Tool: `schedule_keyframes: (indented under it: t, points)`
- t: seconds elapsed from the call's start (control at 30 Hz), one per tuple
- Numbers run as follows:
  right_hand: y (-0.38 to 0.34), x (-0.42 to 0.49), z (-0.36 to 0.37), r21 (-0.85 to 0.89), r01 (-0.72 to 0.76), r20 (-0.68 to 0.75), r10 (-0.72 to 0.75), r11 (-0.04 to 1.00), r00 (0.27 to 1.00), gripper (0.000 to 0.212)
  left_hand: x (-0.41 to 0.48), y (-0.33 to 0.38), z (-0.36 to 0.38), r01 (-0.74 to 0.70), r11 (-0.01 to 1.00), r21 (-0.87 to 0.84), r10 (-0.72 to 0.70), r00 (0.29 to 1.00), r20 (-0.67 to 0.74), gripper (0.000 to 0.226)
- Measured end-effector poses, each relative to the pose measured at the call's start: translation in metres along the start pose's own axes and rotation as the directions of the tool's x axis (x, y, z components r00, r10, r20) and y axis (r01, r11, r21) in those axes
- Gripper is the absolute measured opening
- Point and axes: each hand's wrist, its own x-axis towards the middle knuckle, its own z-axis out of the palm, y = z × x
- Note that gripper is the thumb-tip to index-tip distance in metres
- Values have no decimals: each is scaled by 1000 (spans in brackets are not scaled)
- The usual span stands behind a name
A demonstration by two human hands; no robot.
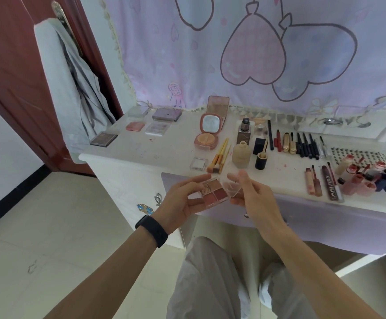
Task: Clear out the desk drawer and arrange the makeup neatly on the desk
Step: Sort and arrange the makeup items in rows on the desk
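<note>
Head view, looking down at a seated person before a white surface (141, 153).

**Hands.** Both hold one four-pan palette (212, 192), opened. The left hand (180, 201), with a black wristband (151, 230) on its wrist, grips the base from the left, thumb on the upper edge and fingers curled beneath. The right hand (254, 199) pinches the clear lid (233, 187), which is swung up and to the right.

**Palette position.** It is in the air just in front of the surface's near edge, above the person's lap and touching nothing else.

**On the surface.**
- Five flat compacts (157, 128) lie apart from one another at the left rear.
- A cushion compact (207, 134) stands open at the centre, mirror up.
- Yellow-handled brushes (219, 157) lie together just right of it.
- A beige bottle (241, 155) stands upright beside the brushes.
- Pencils (302, 146) lie side by side in a row further right.
- A lash tray (357, 157) lies right of the pencils.
- Lip tubes (367, 178) are clustered at the right near corner.

A lilac cloth (256, 54) printed with hearts hangs behind the surface.
</note>
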Motion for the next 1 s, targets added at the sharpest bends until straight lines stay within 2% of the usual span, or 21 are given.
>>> schedule_keyframes:
  t: [0.07,0.1,0.17,0.23,0.27,0.47,0.57,0.67,0.83,0.93,1.0]
  points:
    - [2,-2,6,85,-36,26,34,996,999,41,-2,1,-5,-13,974,225,10,1000,17,36]
    - [3,-3,9,121,-54,39,50,991,998,40,-3,1,-6,-48,919,390,39,999,31,47]
    - [4,-5,14,168,-85,62,76,982,995,37,-3,2,-8,-138,707,694,125,990,69,70]
    - [6,-6,18,195,-112,81,98,974,992,35,-2,1,-7,-200,467,861,220,970,106,75]
    - [8,-6,18,204,-123,88,107,971,990,35,-1,1,-6,-208,380,901,256,960,114,75]
    - [3,-11,22,194,-125,117,104,973,988,31,0,5,-7,-185,4,983,339,925,173,74]
    - [1,-12,24,139,-103,140,83,985,987,27,1,6,-4,-160,-125,979,360,912,195,74]
    - [1,-11,26,123,-93,150,74,988,986,27,1,8,-5,-154,-141,978,373,907,196,75]
    - [-1,-7,25,101,-82,199,61,992,978,33,-3,10,-16,-175,-63,983,398,899,185,75]
    - [0,-5,24,30,-5,142,1,1000,990,30,-4,12,-25,-193,106,975,427,895,131,71]
    - [5,-2,19,-196,146,78,-133,970,988,19,-2,17,-34,-174,227,958,436,898,60,71]
